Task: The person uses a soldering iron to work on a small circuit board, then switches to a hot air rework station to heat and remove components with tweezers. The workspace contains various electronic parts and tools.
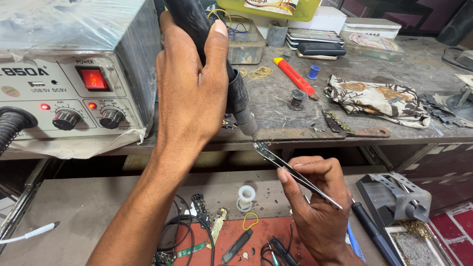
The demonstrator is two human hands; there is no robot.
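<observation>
Now | left hand [189, 88]: one hot-air wand [217, 59] | right hand [315, 197]: one tweezers [290, 172]

The hot-air wand [217, 64] is black and thick, gripped upright-tilted, its metal nozzle angled down and right toward the bench edge. The tweezers [295, 175] are slim steel, slanting up-left, tips just below the nozzle. They pinch a small part [259, 146] at the bench's front edge, too small to identify.

worn wooden workbench [394, 74] | lower shelf [84, 207] | red tiled floor [456, 236] | daylight
</observation>
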